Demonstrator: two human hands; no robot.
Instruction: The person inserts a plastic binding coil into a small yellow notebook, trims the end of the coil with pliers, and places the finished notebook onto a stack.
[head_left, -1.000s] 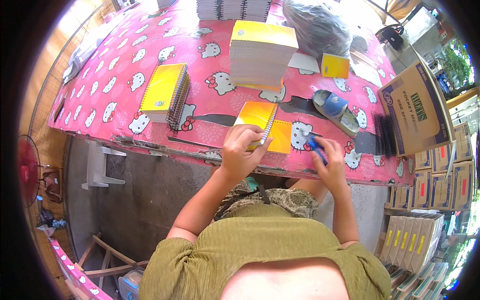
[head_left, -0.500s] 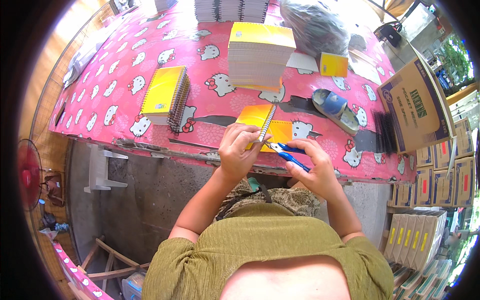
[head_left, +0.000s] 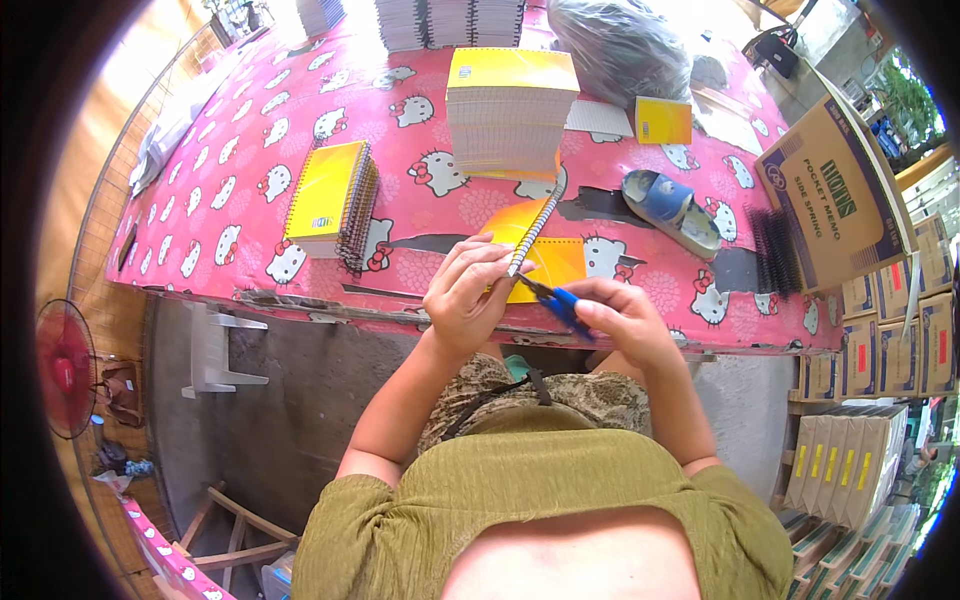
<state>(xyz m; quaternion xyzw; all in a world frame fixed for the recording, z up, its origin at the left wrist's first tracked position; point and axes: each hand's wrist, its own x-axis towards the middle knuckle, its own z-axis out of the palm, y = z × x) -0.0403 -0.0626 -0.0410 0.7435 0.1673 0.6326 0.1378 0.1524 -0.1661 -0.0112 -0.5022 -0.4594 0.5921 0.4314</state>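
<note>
My left hand (head_left: 466,292) is closed around the near end of a spiral notebook (head_left: 514,222) with an orange-yellow cover. The notebook stands tilted over the table's front edge, its wire coil (head_left: 536,232) facing right. My right hand (head_left: 626,316) grips blue-handled pliers (head_left: 562,304), which are smeared by motion. The jaws meet the near end of the coil, beside my left fingertips; what lies between them is too small to tell. Under the notebook, a yellow-orange sheet or cover with holes along its far edge (head_left: 562,260) lies flat.
A stack of coiled notebooks (head_left: 330,192) stands left, a tall stack of unbound yellow pads (head_left: 508,120) behind. To the right are a blue slipper (head_left: 668,212), a small yellow notebook (head_left: 662,122), black coils (head_left: 772,252) and a carton (head_left: 836,190). A pink patterned cloth (head_left: 420,110) covers the table.
The pliers' handles have come together, and the jaws have moved left onto the coil's near end. The notebook is turned so that more of its coil shows.
</note>
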